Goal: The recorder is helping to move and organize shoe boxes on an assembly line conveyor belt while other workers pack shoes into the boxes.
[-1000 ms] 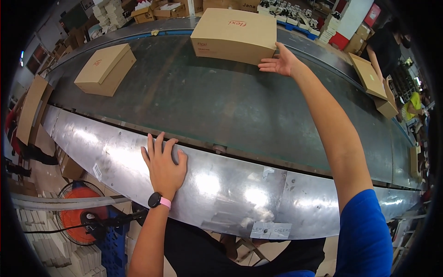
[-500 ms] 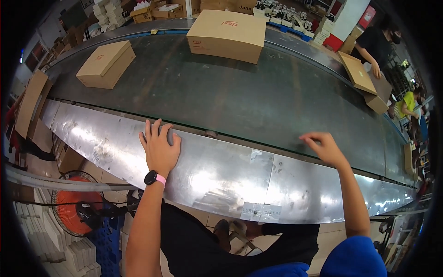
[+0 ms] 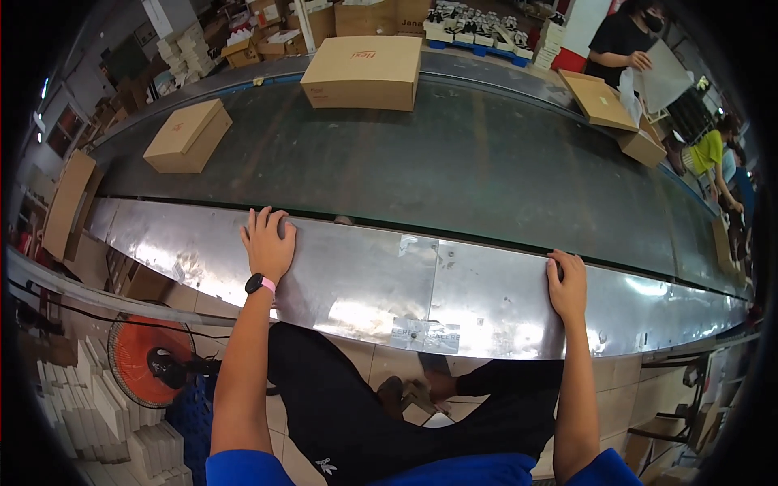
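My left hand (image 3: 268,246) lies on the near metal ledge (image 3: 356,267) of a conveyor, fingers spread toward the belt, a dark watch (image 3: 255,283) on its wrist. Further right, my right hand (image 3: 570,285) rests at the ledge's belt-side edge, its fingers slightly bent and the thumb apart. Neither hand holds anything. Beyond the ledge runs the dark green belt (image 3: 454,162). A large closed brown carton (image 3: 362,71) sits at its far side, and a smaller closed shoe box (image 3: 188,136) is further left.
Across the belt at the right, a person in black (image 3: 616,49) handles a grey-white sheet (image 3: 666,77) above an open box (image 3: 598,101). Another carton (image 3: 69,206) stands at the far left. An orange fan (image 3: 151,360) and stacked white boxes (image 3: 97,405) are below left.
My right hand has come down from above the belt onto the ledge. My left hand stays on the metal. The person across has raised the grey-white sheet. The view has shifted.
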A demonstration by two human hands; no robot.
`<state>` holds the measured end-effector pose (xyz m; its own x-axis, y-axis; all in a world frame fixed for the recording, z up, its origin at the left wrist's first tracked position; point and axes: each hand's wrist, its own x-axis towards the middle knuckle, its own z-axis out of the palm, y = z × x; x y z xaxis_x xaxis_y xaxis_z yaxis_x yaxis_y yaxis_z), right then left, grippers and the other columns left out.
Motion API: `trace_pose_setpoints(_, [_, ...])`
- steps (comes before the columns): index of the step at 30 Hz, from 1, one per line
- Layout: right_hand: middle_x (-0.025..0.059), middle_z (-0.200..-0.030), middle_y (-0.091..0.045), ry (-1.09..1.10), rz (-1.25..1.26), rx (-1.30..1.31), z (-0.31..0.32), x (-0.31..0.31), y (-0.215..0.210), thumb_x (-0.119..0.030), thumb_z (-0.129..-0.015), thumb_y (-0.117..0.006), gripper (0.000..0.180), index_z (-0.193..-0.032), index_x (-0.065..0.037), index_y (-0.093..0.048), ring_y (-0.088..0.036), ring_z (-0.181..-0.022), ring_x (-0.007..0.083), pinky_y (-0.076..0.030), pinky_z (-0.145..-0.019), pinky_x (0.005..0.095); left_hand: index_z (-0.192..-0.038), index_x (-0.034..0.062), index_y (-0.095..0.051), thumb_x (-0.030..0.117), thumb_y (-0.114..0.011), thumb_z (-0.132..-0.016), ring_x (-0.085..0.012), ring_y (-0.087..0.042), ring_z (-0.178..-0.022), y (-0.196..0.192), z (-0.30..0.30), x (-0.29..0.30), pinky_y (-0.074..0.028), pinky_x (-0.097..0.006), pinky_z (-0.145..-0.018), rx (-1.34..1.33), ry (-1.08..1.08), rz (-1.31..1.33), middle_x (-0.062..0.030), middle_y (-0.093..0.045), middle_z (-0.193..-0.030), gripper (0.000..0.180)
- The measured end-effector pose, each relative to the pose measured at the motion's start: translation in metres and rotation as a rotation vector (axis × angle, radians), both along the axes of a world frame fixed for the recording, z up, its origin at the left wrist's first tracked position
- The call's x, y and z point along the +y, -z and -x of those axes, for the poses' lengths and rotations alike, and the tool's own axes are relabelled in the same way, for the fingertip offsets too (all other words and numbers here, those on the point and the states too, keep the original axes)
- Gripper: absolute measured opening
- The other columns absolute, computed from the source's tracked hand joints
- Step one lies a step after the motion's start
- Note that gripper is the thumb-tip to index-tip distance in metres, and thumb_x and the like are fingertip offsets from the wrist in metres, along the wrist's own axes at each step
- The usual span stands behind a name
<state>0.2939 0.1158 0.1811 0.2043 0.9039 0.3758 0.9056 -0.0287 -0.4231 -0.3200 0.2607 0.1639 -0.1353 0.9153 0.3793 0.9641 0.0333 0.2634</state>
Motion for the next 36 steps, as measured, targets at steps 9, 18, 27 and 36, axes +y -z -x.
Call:
trace_pose_setpoints(9, [0.0141, -0.115, -0.08, -0.044, -0.038, -0.019, -0.0055, -0.0004, -0.0004, -0.021, -0.104, -0.07, 0.021, -0.109, -0.002, -0.078, -0.068, -0.114, 0.0365, -0.046, -0.114, 0.0486, -0.13, 0.0181, -0.075, 0.032, -0.065, -0.104, -0.0418, -0.039, -0.162, -0.0003, -0.001, -0.0029, -0.02, -0.069, -0.133, -0.013, -0.004, 0.008, -0.0088, -0.062, -0.158, 0.031])
trace_pose_setpoints(18, [0.0131, -0.106, -0.078, -0.042, -0.021, -0.058, -0.0018, -0.0003, -0.0052, -0.021, -0.103, -0.07, 0.019, -0.104, -0.003, -0.077, -0.067, -0.106, 0.0351, -0.047, -0.106, 0.0457, -0.129, 0.0188, -0.076, 0.031, -0.065, -0.104, -0.0414, -0.039, -0.162, -0.0012, -0.0004, -0.002, -0.02, -0.068, -0.133, -0.026, 0.001, 0.008, -0.0084, -0.062, -0.157, 0.03])
trace_pose_setpoints(27, [0.0123, -0.103, -0.076, -0.05, -0.036, -0.08, 0.0, 0.0014, -0.0077, -0.021, -0.103, -0.069, 0.019, -0.104, -0.004, -0.076, -0.066, -0.101, 0.0344, -0.047, -0.103, 0.0455, -0.129, 0.018, -0.076, 0.032, -0.065, -0.103, -0.042, -0.039, -0.161, 0.0002, -0.0003, -0.001, -0.02, -0.068, -0.133, -0.032, 0.004, 0.001, -0.0091, -0.063, -0.156, 0.031])
trace_pose_setpoints(36, [0.0116, -0.101, -0.075, -0.037, -0.016, -0.084, -0.0013, 0.0003, -0.0051, -0.021, -0.103, -0.069, 0.018, -0.103, -0.004, -0.076, -0.065, -0.1, 0.034, -0.047, -0.102, 0.0455, -0.128, 0.0175, -0.076, 0.031, -0.066, -0.103, -0.0424, -0.04, -0.161, 0.0013, -0.0003, -0.0005, -0.021, -0.069, -0.132, -0.027, 0.009, -0.017, -0.0092, -0.063, -0.156, 0.031])
